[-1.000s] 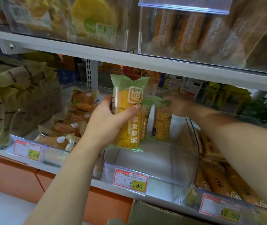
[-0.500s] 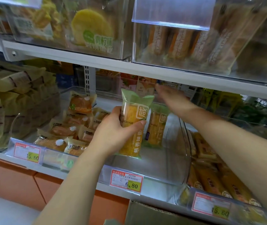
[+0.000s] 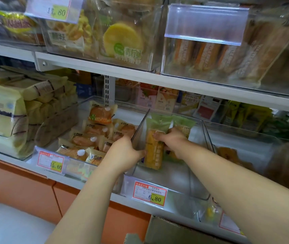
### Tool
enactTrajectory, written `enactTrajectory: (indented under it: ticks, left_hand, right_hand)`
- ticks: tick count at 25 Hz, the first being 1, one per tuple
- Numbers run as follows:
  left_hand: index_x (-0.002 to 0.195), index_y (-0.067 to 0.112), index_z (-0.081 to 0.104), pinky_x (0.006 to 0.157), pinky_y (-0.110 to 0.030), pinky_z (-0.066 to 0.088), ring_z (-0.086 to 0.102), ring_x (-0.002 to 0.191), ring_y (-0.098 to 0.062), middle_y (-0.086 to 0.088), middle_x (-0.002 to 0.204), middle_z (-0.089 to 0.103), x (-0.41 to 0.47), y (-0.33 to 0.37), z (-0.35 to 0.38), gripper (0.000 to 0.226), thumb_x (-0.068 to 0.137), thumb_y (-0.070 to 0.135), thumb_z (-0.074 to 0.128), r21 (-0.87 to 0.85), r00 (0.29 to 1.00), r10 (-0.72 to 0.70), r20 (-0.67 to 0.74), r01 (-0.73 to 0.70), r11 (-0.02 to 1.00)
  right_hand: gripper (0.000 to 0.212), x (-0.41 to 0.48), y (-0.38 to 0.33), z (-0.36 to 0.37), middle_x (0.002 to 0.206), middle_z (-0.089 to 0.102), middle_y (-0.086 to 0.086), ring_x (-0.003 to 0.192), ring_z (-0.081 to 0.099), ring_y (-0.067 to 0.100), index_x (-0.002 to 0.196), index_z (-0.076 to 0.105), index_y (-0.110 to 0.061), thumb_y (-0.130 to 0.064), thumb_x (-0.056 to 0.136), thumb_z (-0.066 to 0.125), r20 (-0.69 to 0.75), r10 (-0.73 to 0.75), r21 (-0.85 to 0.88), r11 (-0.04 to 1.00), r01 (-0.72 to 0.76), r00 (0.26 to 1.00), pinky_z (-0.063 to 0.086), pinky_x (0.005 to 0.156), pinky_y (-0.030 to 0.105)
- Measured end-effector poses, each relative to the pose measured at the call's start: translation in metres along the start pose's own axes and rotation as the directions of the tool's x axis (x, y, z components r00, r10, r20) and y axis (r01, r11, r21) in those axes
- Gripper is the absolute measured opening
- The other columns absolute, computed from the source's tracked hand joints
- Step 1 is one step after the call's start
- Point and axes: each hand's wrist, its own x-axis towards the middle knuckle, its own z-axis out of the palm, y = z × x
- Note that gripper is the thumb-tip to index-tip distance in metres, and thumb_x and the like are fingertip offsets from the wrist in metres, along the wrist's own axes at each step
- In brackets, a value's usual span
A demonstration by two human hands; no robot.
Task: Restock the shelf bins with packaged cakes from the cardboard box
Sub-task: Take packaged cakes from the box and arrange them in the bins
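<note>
A packaged cake (image 3: 153, 152), yellow with a green top, stands upright in the clear bin (image 3: 206, 136) tagged 6.80. My right hand (image 3: 172, 144) grips this cake from the right, fingers curled over its front. A second green-topped cake (image 3: 184, 126) stands just behind it, partly hidden by that hand. My left hand (image 3: 124, 154) holds the bin's left wall, fingers outside and thumb inside against the front cake's lower edge. The open cardboard box (image 3: 166, 231) shows at the bottom edge.
The bin to the left (image 3: 40, 152), tagged 15.60, holds several orange bread packs (image 3: 85, 140). Pale yellow bags (image 3: 5, 110) fill the far left. A bin on the right (image 3: 214, 148) holds brown packs. The upper shelf (image 3: 140, 76) hangs close above the bins.
The cake went from my left hand down into the bin and stands there. My right hand came back from the rear and took hold of it. My left hand shifted to the bin wall.
</note>
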Motion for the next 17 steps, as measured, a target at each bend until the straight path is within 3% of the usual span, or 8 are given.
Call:
enactTrajectory:
  ticks: [3,6,8,10,14,17]
  left_hand:
    - [0.135,0.020,0.049,0.074,-0.028,0.044,0.060,0.098,-0.022,-0.002,0.114,0.065,0.003,-0.001,0.000,0.058,0.084,0.036,0.071,0.002,1.000,-0.011,0.007,0.011,1.000]
    - [0.132,0.021,0.053,0.069,-0.025,0.042,0.057,0.090,-0.017,0.003,0.103,0.063,0.002,0.001,-0.001,0.050,0.086,0.034,0.069,-0.005,1.000,0.013,-0.002,-0.013,1.000]
    - [0.131,0.021,0.052,0.065,-0.024,0.042,0.055,0.087,-0.016,0.004,0.101,0.063,0.000,0.001,0.000,0.050,0.086,0.034,0.068,-0.002,1.000,0.024,-0.006,-0.024,1.000]
    - [0.135,0.022,0.049,0.070,-0.025,0.043,0.055,0.089,-0.015,0.003,0.108,0.064,-0.002,-0.001,0.001,0.054,0.086,0.036,0.068,-0.006,0.999,0.037,-0.016,-0.037,0.999]
    - [0.136,0.027,0.046,0.075,-0.024,0.040,0.056,0.095,-0.015,0.008,0.104,0.059,-0.005,0.001,0.000,0.056,0.086,0.039,0.068,-0.037,0.998,0.045,-0.038,-0.047,0.998]
    - [0.141,0.026,0.043,0.079,-0.023,0.040,0.056,0.102,-0.015,0.005,0.116,0.062,-0.008,0.006,-0.002,0.063,0.086,0.041,0.068,-0.072,0.998,0.048,-0.046,-0.051,0.996]
  right_hand:
    - [0.056,-0.006,0.009,0.012,0.115,0.062,0.001,0.109,0.060,0.027,0.121,0.057,-0.014,-0.051,0.082,0.069,-0.084,0.084,0.064,0.995,-0.079,0.993,0.049,0.088,0.035]
    - [0.056,-0.013,0.022,0.025,0.113,0.066,0.003,0.098,0.064,0.025,0.119,0.058,-0.015,-0.048,0.077,0.075,-0.099,0.109,0.155,0.984,-0.093,0.989,0.053,0.085,0.034]
    - [0.050,-0.013,0.028,0.031,0.111,0.063,0.001,0.095,0.062,0.022,0.119,0.053,-0.017,-0.038,0.080,0.076,-0.097,0.077,0.025,0.997,-0.075,0.992,0.050,0.076,0.029]
    - [0.050,-0.010,0.029,0.033,0.118,0.063,0.003,0.100,0.063,0.024,0.127,0.051,-0.019,-0.032,0.084,0.073,-0.104,0.065,-0.055,0.996,-0.071,0.992,0.050,0.077,0.030]
    - [0.052,-0.009,0.026,0.036,0.128,0.060,0.004,0.109,0.061,0.025,0.135,0.046,-0.021,-0.033,0.089,0.066,-0.092,0.052,-0.093,0.994,-0.061,0.994,0.049,0.083,0.032]
    - [0.063,-0.014,0.026,0.031,0.133,0.057,0.003,0.114,0.059,0.024,0.140,0.040,-0.021,-0.040,0.087,0.068,-0.043,0.070,-0.086,0.994,-0.074,0.997,0.048,0.085,0.031]
